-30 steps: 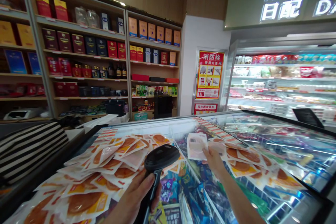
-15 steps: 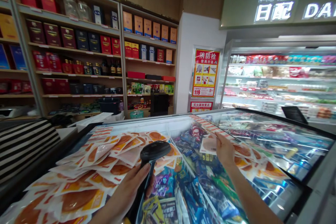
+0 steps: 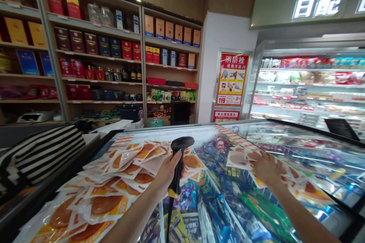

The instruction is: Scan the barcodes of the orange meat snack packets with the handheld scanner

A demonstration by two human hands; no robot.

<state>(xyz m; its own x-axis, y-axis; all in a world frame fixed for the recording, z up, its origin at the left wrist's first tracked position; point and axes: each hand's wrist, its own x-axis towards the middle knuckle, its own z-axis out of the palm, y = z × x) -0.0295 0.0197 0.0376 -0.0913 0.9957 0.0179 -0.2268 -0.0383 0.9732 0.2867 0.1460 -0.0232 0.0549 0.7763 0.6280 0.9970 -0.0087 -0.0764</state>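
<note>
My left hand (image 3: 170, 171) is wrapped round the dark handle of a barcode scanner (image 3: 182, 143), whose black head points up and away over the freezer; a black cable hangs from its lower end. Over the right-hand spread of flat packets my right hand (image 3: 268, 167) is palm down, its fingers apart and touching them. Just left of those fingers a white packet (image 3: 237, 159) lies with its printed back up. Many more flat packets with round orange-brown slices (image 3: 105, 205) overlap in a pile on the left glass.
Through the freezer's glass, bagged frozen goods (image 3: 219, 171) show in wire baskets. A striped cloth item (image 3: 51, 155) is beside the left edge. Behind stand shelves of boxes (image 3: 91, 43), a red-yellow wall notice (image 3: 232, 79) and a lit chilled cabinet (image 3: 308, 87).
My right hand has moved right, from the white packet onto the spread of packets. The scanner has risen and turned more upright in my left hand. The view has swung left.
</note>
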